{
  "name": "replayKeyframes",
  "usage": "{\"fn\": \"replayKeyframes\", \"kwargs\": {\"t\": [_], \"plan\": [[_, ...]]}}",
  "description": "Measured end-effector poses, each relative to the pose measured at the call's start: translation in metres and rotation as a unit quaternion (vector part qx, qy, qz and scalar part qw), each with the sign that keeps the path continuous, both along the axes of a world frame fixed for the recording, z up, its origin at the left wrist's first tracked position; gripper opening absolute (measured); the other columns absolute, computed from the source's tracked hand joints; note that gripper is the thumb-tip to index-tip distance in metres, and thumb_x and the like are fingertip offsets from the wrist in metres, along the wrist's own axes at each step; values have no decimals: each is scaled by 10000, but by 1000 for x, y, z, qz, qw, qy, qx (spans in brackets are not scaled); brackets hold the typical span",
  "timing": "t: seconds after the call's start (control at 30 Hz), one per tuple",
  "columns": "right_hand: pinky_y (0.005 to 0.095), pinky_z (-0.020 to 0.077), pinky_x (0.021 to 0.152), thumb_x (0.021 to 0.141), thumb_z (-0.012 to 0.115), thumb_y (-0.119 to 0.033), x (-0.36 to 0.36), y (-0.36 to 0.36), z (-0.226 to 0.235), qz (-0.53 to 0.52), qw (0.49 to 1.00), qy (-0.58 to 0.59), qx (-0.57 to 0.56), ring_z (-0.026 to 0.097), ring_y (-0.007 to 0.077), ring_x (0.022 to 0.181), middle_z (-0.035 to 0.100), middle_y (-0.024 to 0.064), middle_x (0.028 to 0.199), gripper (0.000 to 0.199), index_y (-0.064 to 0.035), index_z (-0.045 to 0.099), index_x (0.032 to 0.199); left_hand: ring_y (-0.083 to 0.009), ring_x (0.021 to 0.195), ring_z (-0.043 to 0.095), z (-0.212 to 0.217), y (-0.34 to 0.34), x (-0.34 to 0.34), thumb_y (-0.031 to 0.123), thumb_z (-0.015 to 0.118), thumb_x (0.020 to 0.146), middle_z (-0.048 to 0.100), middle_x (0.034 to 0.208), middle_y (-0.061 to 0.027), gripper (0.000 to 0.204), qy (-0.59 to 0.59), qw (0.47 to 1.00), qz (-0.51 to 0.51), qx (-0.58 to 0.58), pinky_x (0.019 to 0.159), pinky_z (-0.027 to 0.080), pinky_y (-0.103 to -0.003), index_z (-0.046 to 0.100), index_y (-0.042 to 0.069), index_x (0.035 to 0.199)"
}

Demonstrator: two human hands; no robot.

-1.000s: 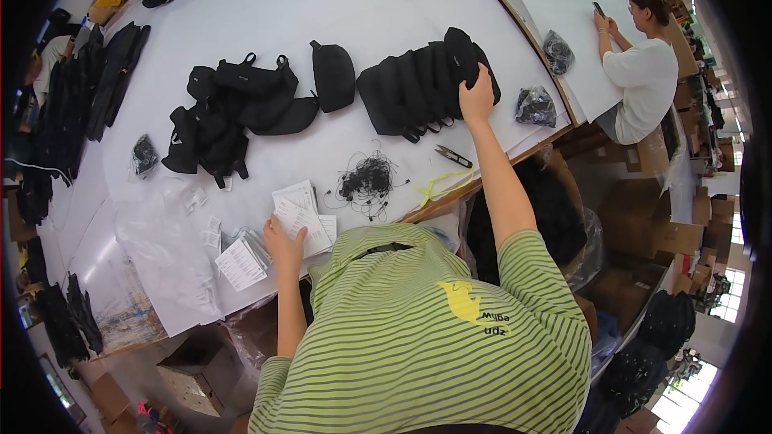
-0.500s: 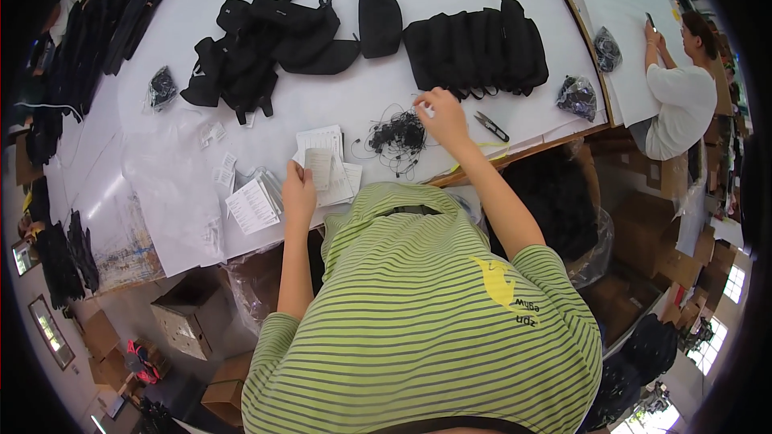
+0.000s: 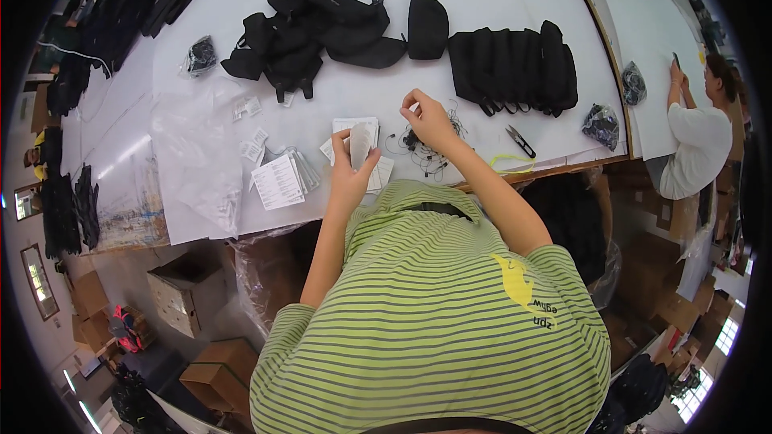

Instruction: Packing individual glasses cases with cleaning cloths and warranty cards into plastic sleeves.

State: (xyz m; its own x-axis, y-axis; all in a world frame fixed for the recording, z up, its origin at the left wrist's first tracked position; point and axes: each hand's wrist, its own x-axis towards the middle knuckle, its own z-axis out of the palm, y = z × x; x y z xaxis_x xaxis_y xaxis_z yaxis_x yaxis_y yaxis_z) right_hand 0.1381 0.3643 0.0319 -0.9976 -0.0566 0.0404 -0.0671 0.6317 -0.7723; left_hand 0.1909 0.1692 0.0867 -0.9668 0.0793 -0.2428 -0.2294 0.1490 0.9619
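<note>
My left hand grips a white paper tag upright between thumb and fingers, over a small stack of white tags. Just right of it, my right hand is pinched closed; whatever its fingertips hold is too small to make out. Under and beside that hand lies a tangled heap of thin black tag strings. Left of my left hand, printed white tags lie fanned out on the white table.
Beyond my hands lie a loose pile of black pouches, a single upright pouch and a neat row of pouches. Black thread snips sit by the right table edge. A clear plastic sheet covers the left side.
My left hand has lifted and tilted the tag up, its fingers now showing more. The right hand has drawn left toward it, away from the snips. The view has shifted a little.
</note>
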Motion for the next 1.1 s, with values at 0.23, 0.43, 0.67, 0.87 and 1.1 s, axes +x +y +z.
{"fn": "replayKeyframes", "kwargs": {"t": [0.23,0.43,0.67,0.87,1.1], "plan": [[236,423,627,889,485,-15,47,-3,105,39,947,-54,-313,514,97,647,558,35,706,157,-34,464,1044,-86,806,541,20,16,-2,123,665,827,603,902,-35,233,47,995,-8,88,701,443,-241,573,-3,1001],[244,435,648,873,511,-10,60,-7,124,41,972,-35,-227,552,103,669,587,51,702,208,-41,422,1058,-77,674,512,43,29,5,88,672,807,566,744,-9,174,109,993,-14,42,625,425,-228,607,-6,938],[245,422,551,857,557,-29,60,-10,122,33,971,-27,-237,565,120,574,598,67,656,190,-21,447,1012,-101,614,477,56,24,8,-4,687,736,533,708,-11,150,256,963,-46,-74,579,391,-239,663,11,883],[210,445,578,814,662,-67,67,0,123,43,958,-46,-280,586,73,609,621,30,682,109,-7,602,884,-99,661,474,47,7,6,37,670,788,543,744,-12,111,179,976,-103,70,627,391,-240,678,0,892],[207,434,565,795,671,-58,66,5,128,73,971,4,-229,567,66,591,630,26,679,73,-16,629,839,-67,765,516,41,5,-2,205,542,931,577,854,2,206,-85,947,-98,295,688,407,-207,616,14,912]]}}
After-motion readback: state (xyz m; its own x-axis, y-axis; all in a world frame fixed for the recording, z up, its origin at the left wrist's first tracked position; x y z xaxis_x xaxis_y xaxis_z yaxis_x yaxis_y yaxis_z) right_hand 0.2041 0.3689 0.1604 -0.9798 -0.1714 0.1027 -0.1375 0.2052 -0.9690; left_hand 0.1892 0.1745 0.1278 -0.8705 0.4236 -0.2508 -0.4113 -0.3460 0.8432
